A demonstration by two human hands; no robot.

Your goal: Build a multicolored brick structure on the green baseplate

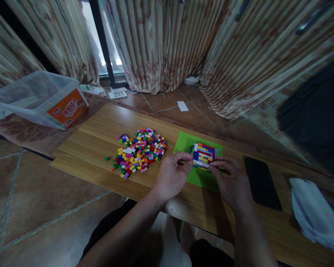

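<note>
A low block built from many coloured toy bricks (204, 154), with striped rows on top, sits on a green studded baseplate (202, 181). My left hand (174, 174) is closed in a pinch at the structure's left edge, thumb and forefinger touching it. At the opposite edge, my right hand (233, 180) grips the lower right corner between thumb and fingers. Whether a small loose brick is also between the fingertips cannot be made out. A pile of loose toy bricks (141, 150) in mixed colours lies to the left of the baseplate.
The wooden table (91, 144) carries a black phone-like slab (262, 183) and a white packet (316, 209) on the right. A clear plastic bin (36, 98) with an orange label stands at the far left. Curtains (156, 44) hang behind; papers lie on the tiled floor.
</note>
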